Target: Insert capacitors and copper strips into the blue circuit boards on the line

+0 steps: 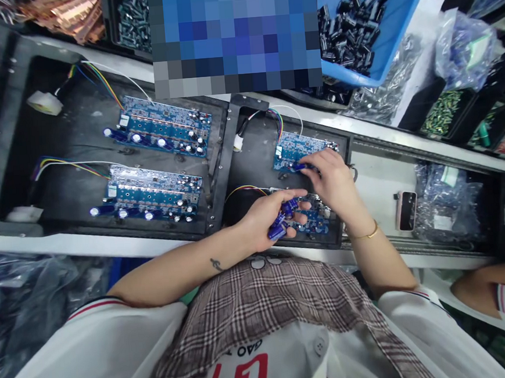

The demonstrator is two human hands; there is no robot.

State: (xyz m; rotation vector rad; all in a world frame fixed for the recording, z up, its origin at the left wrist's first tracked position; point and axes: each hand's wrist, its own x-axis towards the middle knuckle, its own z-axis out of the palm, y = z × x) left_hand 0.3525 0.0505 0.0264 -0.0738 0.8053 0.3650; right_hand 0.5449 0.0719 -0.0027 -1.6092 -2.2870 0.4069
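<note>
My left hand (266, 220) is palm up and cups several blue capacitors (278, 226), its fingers curled round them. Above and right of it, my right hand (328, 174) pinches one blue capacitor (298, 166) at the lower edge of the upper right circuit board (295, 145). The lower right circuit board (316, 222) lies partly hidden beneath my left hand. Two more boards, the upper left one (164, 126) and the lower left one (154, 191), carry blue capacitors along their lower edges. Coloured wires run from the boards.
Black frames (222, 162) hold the boards. A blue bin (391, 32) of black capacitors stands at the back. A phone-like device (406, 210) and plastic bags (443, 197) lie on the right. Another person's arm (483, 290) shows at the right edge. Part of the back is pixelated.
</note>
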